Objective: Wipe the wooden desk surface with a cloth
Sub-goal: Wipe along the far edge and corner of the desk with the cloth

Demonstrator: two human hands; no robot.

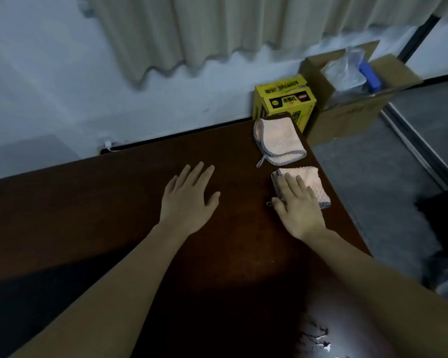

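1. Now you are facing one dark wooden desk [114,202] with two peach cloths lying on it near its right edge, both folded and trimmed in grey.
2. You are seeing the far cloth [278,140] lying untouched at the back right corner, and the near cloth [313,182] sitting just in front of it, apart from it.
3. Beyond the corner, one yellow box [285,99] and one open cardboard box [347,99] are standing on the floor.
4. You are using two bare hands. Your left hand [188,202] is lying flat on the bare wood, fingers straight and spread, holding nothing.
5. Your right hand [299,205] is pressing on the near cloth with straight fingers, covering its left half.
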